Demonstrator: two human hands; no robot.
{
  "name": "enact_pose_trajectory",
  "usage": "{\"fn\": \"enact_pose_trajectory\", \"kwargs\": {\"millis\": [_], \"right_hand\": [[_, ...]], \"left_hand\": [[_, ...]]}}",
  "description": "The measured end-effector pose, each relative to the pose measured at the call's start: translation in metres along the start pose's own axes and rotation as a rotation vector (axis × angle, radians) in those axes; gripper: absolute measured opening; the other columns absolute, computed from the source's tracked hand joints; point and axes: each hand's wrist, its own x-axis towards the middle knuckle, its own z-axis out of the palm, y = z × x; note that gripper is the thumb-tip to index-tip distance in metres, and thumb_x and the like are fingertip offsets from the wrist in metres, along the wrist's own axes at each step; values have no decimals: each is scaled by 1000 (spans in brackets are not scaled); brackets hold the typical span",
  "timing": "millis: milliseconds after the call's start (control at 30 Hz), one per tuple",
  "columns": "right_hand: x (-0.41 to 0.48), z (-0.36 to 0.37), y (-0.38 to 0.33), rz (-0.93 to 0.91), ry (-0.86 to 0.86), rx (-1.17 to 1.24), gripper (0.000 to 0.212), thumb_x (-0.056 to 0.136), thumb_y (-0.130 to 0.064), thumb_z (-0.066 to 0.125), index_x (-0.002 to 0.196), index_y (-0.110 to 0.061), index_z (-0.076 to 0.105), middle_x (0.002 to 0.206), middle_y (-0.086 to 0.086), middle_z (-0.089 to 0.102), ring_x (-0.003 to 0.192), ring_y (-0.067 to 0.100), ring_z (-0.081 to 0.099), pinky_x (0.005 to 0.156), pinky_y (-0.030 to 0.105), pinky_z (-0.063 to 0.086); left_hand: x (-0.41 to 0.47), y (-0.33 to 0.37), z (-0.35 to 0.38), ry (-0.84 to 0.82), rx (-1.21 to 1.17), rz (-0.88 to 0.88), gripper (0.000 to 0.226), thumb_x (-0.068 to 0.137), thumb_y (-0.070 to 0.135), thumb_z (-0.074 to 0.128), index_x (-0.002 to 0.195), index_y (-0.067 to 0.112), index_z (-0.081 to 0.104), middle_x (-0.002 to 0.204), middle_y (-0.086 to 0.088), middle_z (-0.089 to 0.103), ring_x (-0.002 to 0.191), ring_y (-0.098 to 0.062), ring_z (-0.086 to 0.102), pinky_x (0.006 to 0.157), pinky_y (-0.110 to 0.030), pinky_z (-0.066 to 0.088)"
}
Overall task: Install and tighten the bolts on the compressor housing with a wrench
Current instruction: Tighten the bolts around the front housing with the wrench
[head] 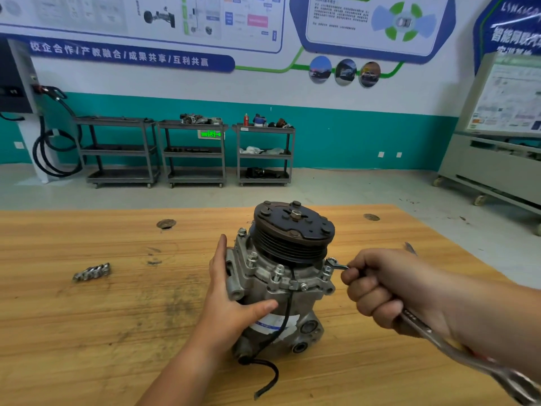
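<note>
A grey metal compressor [272, 279] stands upright on the wooden table [87, 317], its dark pulley [292, 230] on top. Several bolts [279, 271] stick up from its housing flange. My left hand [231, 297] presses flat against the housing's left side, thumb across the front. My right hand [377, 285] grips a silver wrench [336, 263] whose open end sits on a bolt at the flange's right edge. A second long metal tool [456, 347] lies under my right wrist, reaching toward the lower right corner.
A small row of loose bolts or sockets [92, 271] lies on the table to the left. A black cable [269, 373] trails from the compressor toward me. Three grey carts [193, 150] stand by the far wall.
</note>
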Motion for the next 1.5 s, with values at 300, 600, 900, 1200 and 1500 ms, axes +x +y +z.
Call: {"fn": "enact_pose_trajectory", "kwargs": {"millis": [300, 600, 900, 1200, 1500], "right_hand": [[-29, -8, 19, -81, -118, -227, 26, 88, -22, 55, 97, -10, 75, 63, 9, 58, 47, 18, 59, 36, 19, 44], [-35, -55, 27, -498, 88, -973, 23, 77, -41, 56, 91, -24, 52, 52, 2, 56, 49, 17, 61, 44, 22, 42], [-16, -59, -5, -983, 276, -1640, 40, 83, -65, 18, 100, -41, 45, 74, -12, 59, 67, 5, 52, 61, 33, 46], [-17, -63, -26, -803, -161, -1337, 42, 79, -75, 43, 102, -48, 65, 66, -7, 56, 63, 9, 53, 64, 34, 46], [5, -49, -40, -683, -131, -1425, 33, 75, -67, 40, 90, -53, 66, 68, 13, 51, 63, 29, 44, 61, 44, 39]], "left_hand": [[4, -5, 0, 39, 3, 86, 89, 60, 69, 66, 137, 55, 22, 142, 30, 27, 129, 11, 36, 105, -29, 38], [-1, -25, -3, 52, -28, 21, 71, 64, 59, 56, 129, 43, 33, 134, 13, 46, 116, 13, 50, 88, -8, 42], [-4, -25, -5, 74, -66, 30, 97, 49, 90, 60, 129, 41, 35, 138, 7, 46, 124, -1, 50, 92, -14, 43], [-8, -16, 0, 102, -39, 41, 97, 50, 95, 51, 130, 43, 32, 135, 21, 42, 126, 8, 42, 90, -5, 40], [-9, -17, -1, 107, -58, 30, 95, 52, 95, 49, 131, 47, 30, 139, 24, 40, 129, 8, 39, 97, -10, 39]]}}
